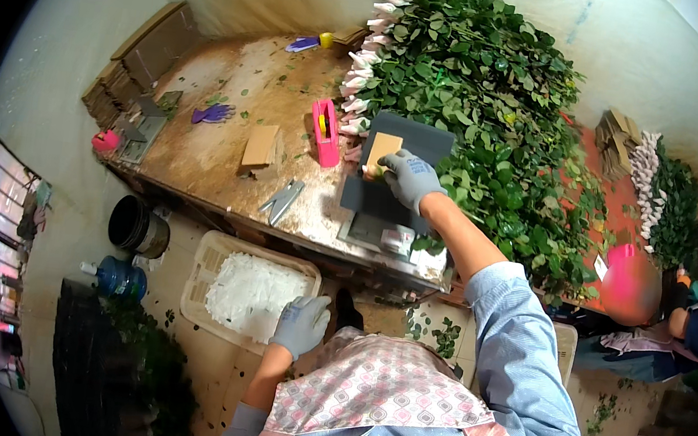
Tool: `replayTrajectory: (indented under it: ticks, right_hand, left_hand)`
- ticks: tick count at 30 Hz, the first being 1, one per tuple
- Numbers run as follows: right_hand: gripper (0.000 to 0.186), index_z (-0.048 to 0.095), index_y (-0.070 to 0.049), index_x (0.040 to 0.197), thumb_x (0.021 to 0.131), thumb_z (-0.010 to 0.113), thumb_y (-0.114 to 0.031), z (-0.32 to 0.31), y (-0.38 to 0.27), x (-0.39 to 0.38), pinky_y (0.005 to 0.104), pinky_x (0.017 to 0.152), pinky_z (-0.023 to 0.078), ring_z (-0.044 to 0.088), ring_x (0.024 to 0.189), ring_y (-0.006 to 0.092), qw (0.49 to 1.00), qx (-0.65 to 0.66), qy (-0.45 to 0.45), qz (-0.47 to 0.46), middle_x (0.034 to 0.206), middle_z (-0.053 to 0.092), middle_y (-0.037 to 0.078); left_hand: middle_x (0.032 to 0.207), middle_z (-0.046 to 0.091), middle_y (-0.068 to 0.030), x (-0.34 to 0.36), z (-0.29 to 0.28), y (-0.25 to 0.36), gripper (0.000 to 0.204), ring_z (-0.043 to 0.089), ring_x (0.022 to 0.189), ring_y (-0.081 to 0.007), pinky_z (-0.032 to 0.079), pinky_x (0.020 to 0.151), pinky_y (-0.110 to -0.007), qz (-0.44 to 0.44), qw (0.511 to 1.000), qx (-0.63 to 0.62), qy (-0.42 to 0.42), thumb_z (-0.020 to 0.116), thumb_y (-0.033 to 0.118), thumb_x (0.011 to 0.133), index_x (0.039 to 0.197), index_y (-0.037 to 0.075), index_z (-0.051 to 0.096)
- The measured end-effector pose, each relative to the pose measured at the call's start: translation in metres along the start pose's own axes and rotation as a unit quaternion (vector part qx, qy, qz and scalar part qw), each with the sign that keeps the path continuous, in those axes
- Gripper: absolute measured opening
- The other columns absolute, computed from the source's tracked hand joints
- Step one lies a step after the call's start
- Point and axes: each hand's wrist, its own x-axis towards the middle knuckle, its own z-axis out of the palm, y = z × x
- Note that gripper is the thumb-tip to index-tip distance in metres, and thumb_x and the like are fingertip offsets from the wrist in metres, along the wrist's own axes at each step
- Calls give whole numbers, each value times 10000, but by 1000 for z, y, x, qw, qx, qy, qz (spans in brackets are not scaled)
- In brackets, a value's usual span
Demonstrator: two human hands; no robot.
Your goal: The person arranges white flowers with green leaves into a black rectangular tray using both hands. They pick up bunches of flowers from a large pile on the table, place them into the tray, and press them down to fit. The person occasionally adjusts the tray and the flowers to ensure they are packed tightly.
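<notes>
My right hand (413, 182), in a grey glove, reaches over a dark board (418, 132) on the bench. Its fingers are bent beside a small upright cardboard piece (383, 149). A small pale thing (372, 171) shows at the fingertips, too small to name, and the hand hides whatever else it grips. Below the board sits a grey metal scale (361, 230). My left hand (300, 326), also gloved in grey, hangs low by the right side of a cream crate (201, 282) of white material. Its fingers are loosely bent, with nothing visible in them.
Leafy stems (481, 85) with white-wrapped heads are piled high behind the board. On the bench are a pink tape dispenser (325, 133), a stapler (281, 201), a cardboard box (261, 147) and purple gloves (213, 114). Another person (659, 338) works at right. A black bucket (136, 225) stands left.
</notes>
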Motion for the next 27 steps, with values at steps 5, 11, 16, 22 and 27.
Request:
replayTrajectory:
  ticks: [5,11,16,22,27]
  right_hand:
    - [269,679,-125,1146,939,650,-294,27,20,47,454,901,533,668,1045,375,989,-60,-130,38,1092,692,159]
    - [249,655,-111,1136,926,649,-245,34,24,63,479,853,537,677,988,403,973,-46,-216,63,1072,705,168]
    - [257,672,-109,1155,919,652,-208,39,28,72,472,869,535,678,1007,407,958,-38,-277,61,1090,709,176]
    - [258,680,-122,1165,917,652,-186,36,29,74,462,873,532,683,1000,393,962,-4,-264,68,1065,713,170]
    - [292,680,-107,1183,901,632,-165,32,42,82,448,901,529,676,1038,398,948,41,-308,69,1103,714,185]
  left_hand:
    - [1050,676,-171,100,-49,-17,294,610,1007,-388,481,905,-487,95,995,6,16,627,165,904,1174,58,667]
    - [1055,664,-103,178,-87,-48,293,603,1014,-314,462,903,-472,179,983,18,-23,640,193,900,1171,83,653]
    - [1068,661,-101,227,-89,-55,288,602,1040,-313,464,930,-459,230,972,-30,-20,658,165,889,1159,65,659]
    - [1227,611,-107,292,-66,-25,419,554,1173,-317,450,980,-473,315,949,22,-13,702,188,835,1215,27,627]
    - [1081,578,-85,317,-7,-32,279,547,987,-281,444,885,-443,319,941,116,14,688,201,792,1027,69,617]
